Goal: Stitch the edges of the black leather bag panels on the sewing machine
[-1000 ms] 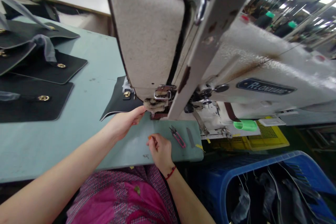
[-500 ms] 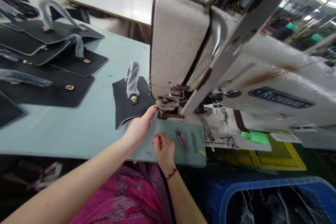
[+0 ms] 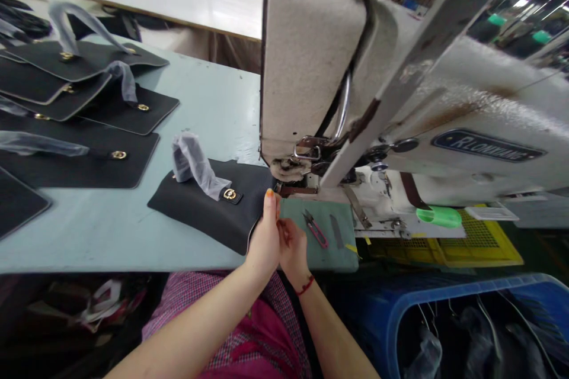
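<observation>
My left hand (image 3: 265, 237) pinches the right edge of a black leather panel (image 3: 208, 207) with a gold clasp and a wrapped strap, close to the presser foot (image 3: 297, 188) of a white sewing machine (image 3: 377, 100). My right hand (image 3: 293, 244) sits right against the left one, fingers curled at the same edge of the panel. What it holds is hidden. The panel lies flat on the pale blue table (image 3: 89, 231), its right edge just left of the needle area.
Several more black panels (image 3: 80, 148) with gold clasps lie stacked at the table's left. Pink thread snips (image 3: 315, 229) and a small blade lie right of my hands. A green cup (image 3: 440, 216) sits over a yellow crate; a blue bin (image 3: 444, 320) stands lower right.
The panel has been drawn out from under the machine, toward me and turned. Both hands have come together at its right edge.
</observation>
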### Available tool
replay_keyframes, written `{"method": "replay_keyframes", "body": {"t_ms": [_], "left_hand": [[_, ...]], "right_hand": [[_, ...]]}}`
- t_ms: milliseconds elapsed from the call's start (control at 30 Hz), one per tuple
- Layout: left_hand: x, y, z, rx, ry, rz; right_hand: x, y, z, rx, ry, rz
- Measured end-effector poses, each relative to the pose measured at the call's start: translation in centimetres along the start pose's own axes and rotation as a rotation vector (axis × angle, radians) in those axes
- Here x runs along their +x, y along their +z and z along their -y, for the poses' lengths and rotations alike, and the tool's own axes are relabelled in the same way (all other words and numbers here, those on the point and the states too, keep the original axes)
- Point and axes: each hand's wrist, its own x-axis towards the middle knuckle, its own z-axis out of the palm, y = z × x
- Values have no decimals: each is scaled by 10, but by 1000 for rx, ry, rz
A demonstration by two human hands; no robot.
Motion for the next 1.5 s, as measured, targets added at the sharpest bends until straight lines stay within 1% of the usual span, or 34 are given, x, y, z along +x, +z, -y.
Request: {"method": "replay_keyframes", "body": {"t_ms": [67,100,133,167,200,233,267,300,333,367,400,433,467,500,567,600,667,733,800,900,1000,1133,1233,1333,1500], "left_hand": [[-33,-13,11,10,-40,-55],[-52,-25,20,17,-38,-68],[-70,-40,31,10,-14,-96],[-84,-59,42,39,9,-81],[-94,-81,51,95,54,-116],[-96,-106,57,181,100,-159],[-91,-130,58,267,154,-230],[-78,-153,55,349,215,-258],[-60,-173,48,457,290,-232],[-36,-188,39,572,392,-187],[-10,-199,28,682,480,-81],[16,-204,16,775,576,34],[41,-205,6,838,657,165],[63,-203,-4,890,730,325],[96,-194,-20,960,852,540],[105,-188,-26,991,895,615],[114,-179,-34,1047,956,684],[111,-174,-39,1099,995,679],[102,-172,-41,1141,1009,631],[86,-169,-42,1209,972,545],[72,-163,-45,1270,925,484],[60,-157,-50,1317,883,439],[54,-153,-52,1333,885,405],[50,-150,-54,1342,871,368],[50,-148,-53,1369,848,330]], "right_hand": [[4,-5,12,121,72,-20],[7,-7,21,192,111,-25],[10,-9,30,273,152,-22],[15,-10,41,352,190,-12],[20,-11,51,411,214,8],[25,-10,61,440,224,30],[30,-8,70,445,223,50],[35,-5,77,430,216,68],[40,-2,83,403,205,73],[43,2,87,368,193,68],[46,5,90,330,180,51],[47,9,91,297,167,25],[47,12,92,271,152,-3],[47,15,92,250,133,-32],[45,18,90,217,101,-76],[44,18,89,203,90,-88],[42,18,86,178,77,-94],[42,15,84,161,72,-87],[43,11,83,160,61,-70],[46,2,80,172,46,-19],[49,-5,78,162,38,30],[52,-11,75,169,48,77],[54,-14,76,191,45,114],[58,-18,80,182,29,108],[64,-19,86,130,26,40]]}}
